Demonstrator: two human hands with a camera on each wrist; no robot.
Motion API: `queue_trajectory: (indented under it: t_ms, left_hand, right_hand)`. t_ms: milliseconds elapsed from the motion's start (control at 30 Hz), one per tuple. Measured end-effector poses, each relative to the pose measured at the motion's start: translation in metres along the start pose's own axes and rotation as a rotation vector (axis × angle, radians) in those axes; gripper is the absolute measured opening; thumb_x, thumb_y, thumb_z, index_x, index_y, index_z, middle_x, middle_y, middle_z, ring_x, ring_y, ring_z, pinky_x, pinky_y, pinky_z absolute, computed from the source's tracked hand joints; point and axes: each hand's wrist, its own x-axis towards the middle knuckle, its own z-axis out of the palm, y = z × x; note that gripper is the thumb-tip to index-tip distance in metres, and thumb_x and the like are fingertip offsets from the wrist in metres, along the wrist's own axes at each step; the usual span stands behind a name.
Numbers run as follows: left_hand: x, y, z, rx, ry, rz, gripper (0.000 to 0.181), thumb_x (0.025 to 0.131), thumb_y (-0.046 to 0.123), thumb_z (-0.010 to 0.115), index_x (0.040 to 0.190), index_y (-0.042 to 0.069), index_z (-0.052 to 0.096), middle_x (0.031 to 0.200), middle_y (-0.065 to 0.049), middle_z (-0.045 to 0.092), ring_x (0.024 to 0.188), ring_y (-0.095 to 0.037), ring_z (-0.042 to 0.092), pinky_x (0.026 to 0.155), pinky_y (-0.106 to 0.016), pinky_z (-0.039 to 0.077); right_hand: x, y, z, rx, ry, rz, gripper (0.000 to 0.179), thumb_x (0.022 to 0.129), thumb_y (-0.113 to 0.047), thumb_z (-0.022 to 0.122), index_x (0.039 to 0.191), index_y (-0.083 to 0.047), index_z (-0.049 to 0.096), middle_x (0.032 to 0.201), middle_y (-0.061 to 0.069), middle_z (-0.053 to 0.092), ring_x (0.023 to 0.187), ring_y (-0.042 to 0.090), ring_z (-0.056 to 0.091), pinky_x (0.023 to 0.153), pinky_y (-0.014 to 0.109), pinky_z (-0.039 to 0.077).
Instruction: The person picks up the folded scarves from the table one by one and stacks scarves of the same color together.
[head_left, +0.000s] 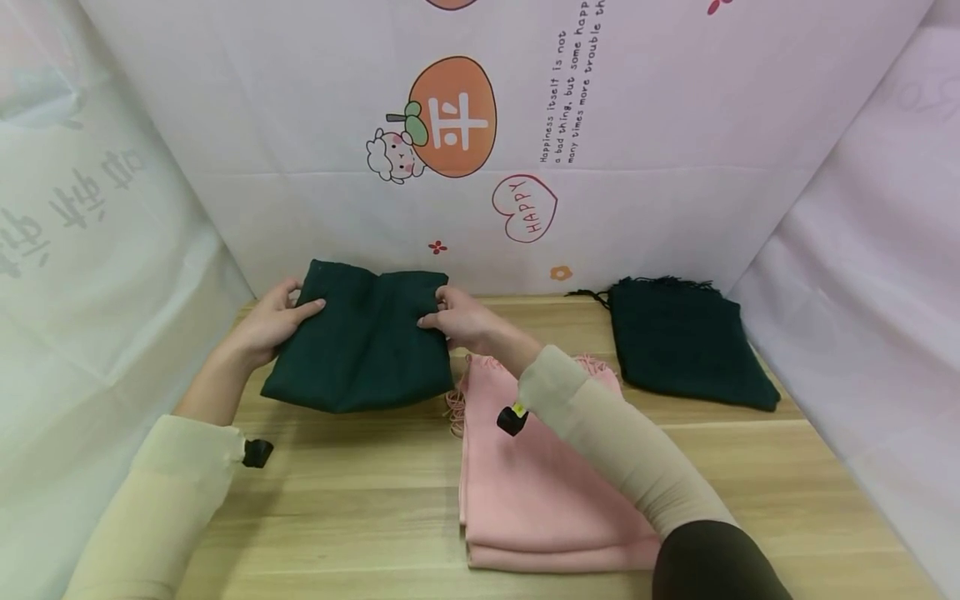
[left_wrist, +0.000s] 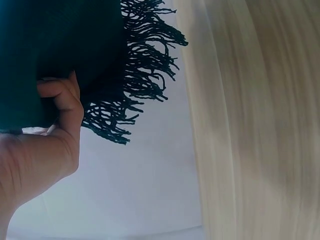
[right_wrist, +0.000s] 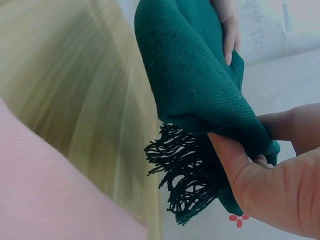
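Between both hands hangs a folded dark green scarf [head_left: 367, 342], raised over the left part of the wooden table. My left hand [head_left: 273, 321] grips its left edge, thumb on the near face. At the right edge my right hand [head_left: 468, 321] pinches the cloth between thumb and fingers. Fringe [left_wrist: 147, 55] dangles from the green scarf in both wrist views, though the head view hides it. A folded pink scarf [head_left: 540, 500] with fringe at its far end lies beneath my right forearm.
Another folded dark green scarf [head_left: 682, 342] with fringe lies at the table's back right. The wooden table [head_left: 337, 508] meets white printed cloth [head_left: 315, 108] behind it and at both sides. A small black piece [head_left: 257, 453] sticks out at the left cuff.
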Motion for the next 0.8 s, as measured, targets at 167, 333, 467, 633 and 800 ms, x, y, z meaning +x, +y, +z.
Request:
queue_trajectory:
  t_ms: [167,333,467,633,800]
  left_hand:
    - [-0.009,-0.004,0.000,0.006,-0.016,0.008,0.028,0.109,0.025,0.052,0.127,0.009,0.037,0.100,0.000,0.070,0.082,-0.014,0.072,0.071,-0.032,0.061]
    - [-0.017,-0.011,0.001,0.010,-0.035,-0.003,0.032,0.109,0.025,0.051,0.131,0.007,0.035,0.098,-0.002,0.071,0.082,-0.015,0.072,0.071,-0.033,0.061]
    - [-0.022,-0.018,0.003,-0.004,-0.065,0.005,0.038,0.110,0.022,0.051,0.136,0.003,0.031,0.098,-0.006,0.072,0.081,-0.017,0.073,0.070,-0.034,0.061]
    - [-0.028,-0.024,0.003,0.004,-0.088,0.015,0.044,0.110,0.019,0.050,0.141,-0.001,0.027,0.098,-0.008,0.072,0.081,-0.019,0.074,0.071,-0.035,0.062]
    - [-0.034,-0.028,0.003,0.026,-0.111,0.012,0.040,0.110,0.020,0.050,0.137,0.000,0.030,0.099,-0.012,0.071,0.083,-0.020,0.073,0.073,-0.035,0.061]
  right_hand:
    - [-0.006,0.007,0.005,0.026,-0.025,-0.011,0.037,0.104,-0.005,0.058,0.133,0.003,0.036,0.152,0.025,0.037,0.133,0.038,0.049,0.100,0.056,0.051]
    - [-0.014,0.015,0.011,0.042,-0.036,-0.013,0.033,0.104,-0.004,0.057,0.130,0.002,0.038,0.148,0.026,0.043,0.129,0.039,0.052,0.098,0.054,0.053]
    - [-0.021,0.021,0.014,0.029,-0.039,-0.016,0.028,0.104,-0.004,0.056,0.126,0.002,0.039,0.145,0.026,0.044,0.128,0.038,0.052,0.099,0.052,0.053]
    - [-0.029,0.024,0.018,0.030,-0.053,-0.003,0.025,0.105,-0.004,0.056,0.122,0.002,0.039,0.142,0.026,0.044,0.125,0.038,0.055,0.093,0.053,0.056]
    - [-0.035,0.027,0.021,0.049,-0.086,0.012,0.022,0.105,-0.003,0.055,0.120,0.001,0.039,0.141,0.025,0.047,0.121,0.036,0.058,0.091,0.051,0.057]
